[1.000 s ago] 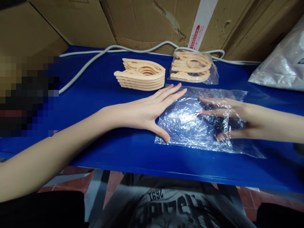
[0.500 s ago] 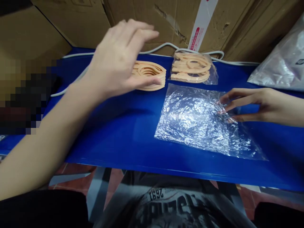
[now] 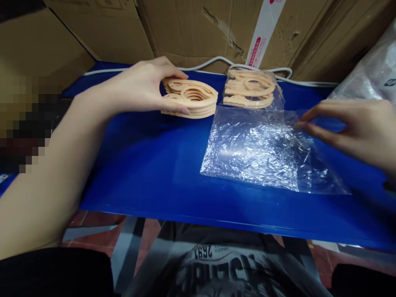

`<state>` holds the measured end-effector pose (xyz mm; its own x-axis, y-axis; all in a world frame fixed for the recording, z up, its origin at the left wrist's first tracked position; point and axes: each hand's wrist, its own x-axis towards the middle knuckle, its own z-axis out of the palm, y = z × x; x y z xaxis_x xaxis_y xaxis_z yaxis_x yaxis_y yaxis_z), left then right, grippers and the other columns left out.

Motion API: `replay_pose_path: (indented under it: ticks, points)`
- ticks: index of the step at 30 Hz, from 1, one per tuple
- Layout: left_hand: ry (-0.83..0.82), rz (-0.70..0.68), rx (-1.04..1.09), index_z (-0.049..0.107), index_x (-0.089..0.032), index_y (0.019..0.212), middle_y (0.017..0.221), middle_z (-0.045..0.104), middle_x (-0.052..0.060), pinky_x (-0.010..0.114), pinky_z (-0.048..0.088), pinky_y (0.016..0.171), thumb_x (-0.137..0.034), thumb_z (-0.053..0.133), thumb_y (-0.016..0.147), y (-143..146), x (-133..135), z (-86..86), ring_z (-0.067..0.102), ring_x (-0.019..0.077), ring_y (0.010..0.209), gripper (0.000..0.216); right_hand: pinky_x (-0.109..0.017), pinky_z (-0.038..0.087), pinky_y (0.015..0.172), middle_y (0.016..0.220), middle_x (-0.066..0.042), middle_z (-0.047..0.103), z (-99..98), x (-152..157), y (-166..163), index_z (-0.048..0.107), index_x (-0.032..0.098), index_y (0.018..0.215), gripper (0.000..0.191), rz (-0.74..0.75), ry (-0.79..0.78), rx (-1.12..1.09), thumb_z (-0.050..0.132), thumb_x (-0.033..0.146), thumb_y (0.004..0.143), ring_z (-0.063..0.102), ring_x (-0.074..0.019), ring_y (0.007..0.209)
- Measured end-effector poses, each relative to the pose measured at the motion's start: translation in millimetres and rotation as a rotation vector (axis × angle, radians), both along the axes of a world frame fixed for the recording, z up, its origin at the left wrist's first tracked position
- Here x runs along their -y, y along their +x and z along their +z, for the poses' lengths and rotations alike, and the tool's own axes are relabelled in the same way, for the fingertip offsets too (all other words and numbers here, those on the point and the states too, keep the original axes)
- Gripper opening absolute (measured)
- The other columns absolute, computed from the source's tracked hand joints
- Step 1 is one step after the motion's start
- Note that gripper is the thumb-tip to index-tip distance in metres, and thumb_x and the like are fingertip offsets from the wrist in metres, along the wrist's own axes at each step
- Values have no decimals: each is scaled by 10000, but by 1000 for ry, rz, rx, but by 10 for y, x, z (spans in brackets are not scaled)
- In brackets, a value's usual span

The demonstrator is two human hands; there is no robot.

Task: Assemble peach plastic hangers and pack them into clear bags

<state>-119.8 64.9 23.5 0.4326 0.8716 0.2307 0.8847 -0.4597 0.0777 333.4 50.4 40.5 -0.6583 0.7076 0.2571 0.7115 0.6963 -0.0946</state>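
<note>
My left hand (image 3: 145, 86) is clamped round the left end of a stack of peach plastic pieces (image 3: 193, 98) on the blue table (image 3: 148, 165), thumb in front and fingers over the top. My right hand (image 3: 352, 130) pinches the right edge of an empty clear plastic bag (image 3: 260, 152) and lifts that edge a little. The rest of the bag lies flat and crinkled on the table. A second stack of the same peach pieces sits sealed in a clear bag (image 3: 250, 88) just behind it.
Cardboard boxes (image 3: 192, 29) wall off the back of the table. A white cable (image 3: 216, 62) runs along their foot. A large clear bag (image 3: 368, 78) lies at the far right. The table's near edge is above my lap.
My left hand left the bag, rose, then came down on the loose stack and gripped it. My right hand slid out from the bag to its right edge and pinched it.
</note>
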Motion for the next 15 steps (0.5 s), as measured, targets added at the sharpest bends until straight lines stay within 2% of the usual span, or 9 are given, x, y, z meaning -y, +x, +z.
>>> replay_pose_path:
  ticks: [3,5,7,9,12,15]
  points:
    - [76,-62,84,607,-150,1549,1446,647,94,502,583,1202,-1006,390,938,91,47,14,623,273,1277,1074,-408,441,753,934,-95,761,-7,77,-54,697,239,950,494,-159,196,-9,471,650,1107,680,-233,826]
    - [155,-134,132,564,-166,1579,1498,607,112,488,569,1222,-981,453,966,237,140,10,589,270,1342,1026,-400,460,796,936,-85,750,-19,140,-123,673,234,945,457,-200,201,-84,512,628,1112,685,-222,858]
    - [288,-212,162,565,-120,1552,1476,603,168,466,577,1193,-901,542,1004,445,292,-16,595,275,1358,955,-388,496,839,953,-60,762,-35,225,-223,672,236,969,423,-179,157,-184,560,621,1105,708,-206,891]
    - [324,-259,183,551,-129,1580,1501,609,193,498,567,1210,-819,627,1017,676,485,-61,606,310,1398,894,-378,544,862,992,-34,781,-52,335,-343,692,251,1054,403,-113,15,-314,605,643,1081,730,-194,900]
    - [381,-317,222,586,-151,1555,1507,660,187,518,597,1173,-737,649,1044,959,759,-138,674,348,1366,780,-350,625,842,1055,26,801,-71,518,-519,695,314,1225,378,-59,-314,-506,675,643,1039,765,-182,903]
    - [374,-386,189,614,-102,1571,1515,696,189,468,580,1218,-665,587,1106,1088,898,-186,696,347,1401,730,-277,675,798,1040,82,815,-81,632,-623,720,361,1220,305,-44,-521,-597,806,520,974,806,-160,894]
